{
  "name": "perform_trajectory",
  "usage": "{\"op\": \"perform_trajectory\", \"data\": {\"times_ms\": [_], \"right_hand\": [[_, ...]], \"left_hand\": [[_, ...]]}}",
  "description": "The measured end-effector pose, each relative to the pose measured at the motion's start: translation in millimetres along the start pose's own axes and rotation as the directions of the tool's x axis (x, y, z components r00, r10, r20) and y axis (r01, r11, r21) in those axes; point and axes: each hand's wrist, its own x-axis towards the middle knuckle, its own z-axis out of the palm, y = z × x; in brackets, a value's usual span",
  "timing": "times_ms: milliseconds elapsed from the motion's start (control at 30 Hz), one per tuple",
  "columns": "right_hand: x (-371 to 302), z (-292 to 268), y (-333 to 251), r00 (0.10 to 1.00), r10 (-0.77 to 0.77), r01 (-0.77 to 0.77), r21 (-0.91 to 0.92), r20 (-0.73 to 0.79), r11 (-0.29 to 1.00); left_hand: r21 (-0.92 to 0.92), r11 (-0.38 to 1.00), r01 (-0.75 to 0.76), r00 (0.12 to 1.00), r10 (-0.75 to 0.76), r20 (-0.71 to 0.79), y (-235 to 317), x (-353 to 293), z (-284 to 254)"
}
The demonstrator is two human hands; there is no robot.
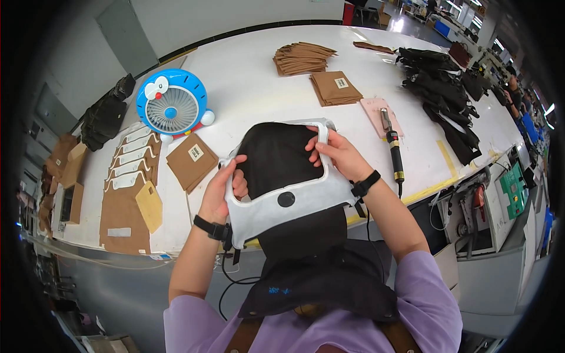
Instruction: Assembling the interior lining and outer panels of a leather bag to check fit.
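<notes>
Both my hands hold up a pale grey fabric piece (pixel 268 212) with a large, white-edged opening and a dark round spot below it. My left hand (pixel 225 187) is closed on its left side, thumb up along the edge. On the right, my right hand (pixel 341 154) pinches the upper corner, with fingertips curled through the opening. Black fabric (pixel 276 156) shows inside the opening, and more black cloth hangs below the piece. Whether the black and grey cloths are joined cannot be told.
A blue fan (pixel 197 97) stands beyond my left hand, near brown fabric squares (pixel 191 163) and white-trimmed strips (pixel 130 162). Farther off lie brown stacks (pixel 303 57). A corded tool (pixel 395 154) rests on a pink pad (pixel 376 115); black fabric pieces (pixel 441 88) lie right.
</notes>
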Motion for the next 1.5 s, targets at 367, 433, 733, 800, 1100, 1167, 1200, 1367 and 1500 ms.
{"op": "perform_trajectory", "data": {"times_ms": [367,433,733,800,1100,1167,1200,1367,1500], "right_hand": [[-52,17,-21,0.926,-0.378,0.34,0.413,0.012,0.845],[-53,29,-49,0.953,-0.3,0.273,0.336,0.03,0.901],[0,-55,45,0.983,-0.113,-0.114,-0.967,-0.143,0.226],[-4,-34,68,0.992,-0.034,0.122,-0.992,0.12,0.037],[-16,-90,50,0.986,0.026,-0.162,-0.982,-0.165,-0.097],[-23,-79,33,0.973,0.068,-0.212,-0.969,-0.221,-0.124],[-31,-66,27,0.986,-0.049,-0.159,-0.987,-0.16,0.021],[-74,14,7,0.982,0.159,-0.162,-0.887,-0.101,0.432],[-78,3,48,0.99,-0.045,-0.081,-0.788,-0.137,0.61]], "left_hand": [[0.459,0.686,-0.564,0.798,0.596,0.09,-3,-66,34],[0.371,0.757,-0.538,0.837,0.531,0.131,17,-67,45],[0.328,0.944,-0.029,0.938,0.139,-0.318,2,-31,-61],[0.369,0.929,-0.02,0.937,0.146,-0.317,-8,-31,-46],[0.681,0.732,-0.006,0.87,0.34,-0.357,-12,-55,-42],[0.797,0.603,-0.026,0.83,0.457,-0.319,-23,-72,-40],[0.896,0.44,-0.054,0.785,0.573,-0.234,-27,-80,-38],[0.937,0.189,0.294,0.869,0.355,-0.344,-57,-129,-13],[0.884,0.464,0.054,0.895,0.37,-0.249,-66,-117,-18]]}}
